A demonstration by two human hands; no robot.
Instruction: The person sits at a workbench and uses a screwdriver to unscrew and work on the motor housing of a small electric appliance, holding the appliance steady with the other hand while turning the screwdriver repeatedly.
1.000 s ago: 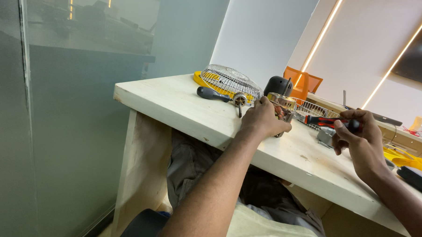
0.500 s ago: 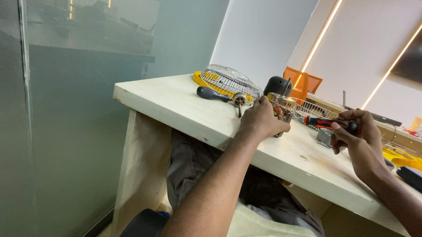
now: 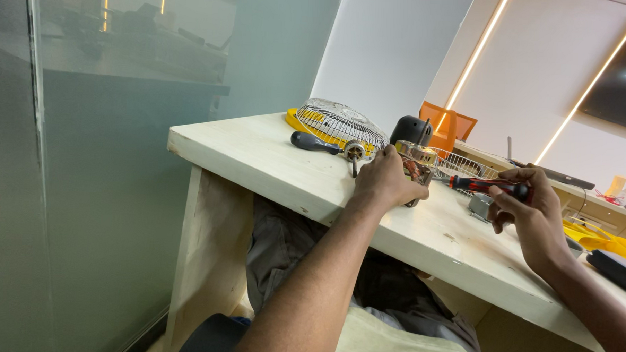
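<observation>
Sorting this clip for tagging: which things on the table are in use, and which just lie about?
In use:
left hand gripping the motor
right hand holding the red screwdriver

Lying about:
wire grille
dark screwdriver
black housing
yellow part

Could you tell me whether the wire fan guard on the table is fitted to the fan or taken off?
Taken off. The wire fan guard lies by itself over a yellow part on the table, apart from the motor under the left hand.
</observation>
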